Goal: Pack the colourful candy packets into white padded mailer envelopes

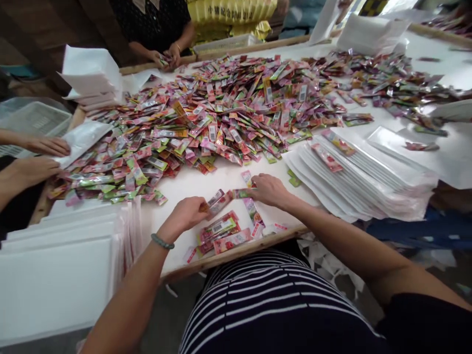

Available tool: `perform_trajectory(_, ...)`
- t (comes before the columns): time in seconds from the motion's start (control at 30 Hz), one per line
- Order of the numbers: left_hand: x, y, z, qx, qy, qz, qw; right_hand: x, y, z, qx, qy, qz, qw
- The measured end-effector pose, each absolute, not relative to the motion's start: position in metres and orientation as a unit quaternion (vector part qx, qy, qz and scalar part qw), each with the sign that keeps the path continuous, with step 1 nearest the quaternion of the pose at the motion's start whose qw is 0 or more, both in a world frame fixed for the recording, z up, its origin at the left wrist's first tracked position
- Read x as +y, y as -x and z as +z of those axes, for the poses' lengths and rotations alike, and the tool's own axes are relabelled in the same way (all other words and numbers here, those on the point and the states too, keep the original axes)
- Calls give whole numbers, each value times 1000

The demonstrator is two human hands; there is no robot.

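Observation:
My left hand [189,212], with a beaded bracelet on its wrist, is closed on a few small printed sachets [220,202] at the near side of the table. To its right, my right hand [272,191] reaches in over the table, its fingers closed on the end of a green and pink sachet [241,193]. Another sachet [252,212] lies under and below that hand. Between my hands and the wooden edge rests a little pile of red and pink sachets [219,230]. Small paper labels [257,230] lie beside it.
A wide heap of sachets [221,123] covers the table's middle. Stacks of white plastic bags [59,270] stand left, with more bags [368,172] right. Another person's hands [44,155] hold a white bag at left; a further person's hands [169,56] work across the table.

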State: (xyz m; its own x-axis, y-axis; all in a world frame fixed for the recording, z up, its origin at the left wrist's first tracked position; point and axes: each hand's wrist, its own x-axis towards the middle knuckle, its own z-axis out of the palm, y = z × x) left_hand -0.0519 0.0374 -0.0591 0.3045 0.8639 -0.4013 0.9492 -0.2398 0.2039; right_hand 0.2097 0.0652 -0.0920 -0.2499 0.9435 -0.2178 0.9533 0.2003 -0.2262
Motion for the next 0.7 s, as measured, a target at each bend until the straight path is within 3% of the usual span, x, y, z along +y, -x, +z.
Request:
perform_trajectory(0.17, 28, 38, -67, 595, -782, -62, 175, 59, -206, -88, 742, -647, -166, 53)
perform_trajectory(0.37, 13, 46, -68, 619, -764, -64, 171, 17, -208, -91, 792, -596, -126, -22)
perform_trajectory(0.7, 14, 26, -86, 568, -808, 0, 156, -2, -197, -95, 844, -529, -91, 2)
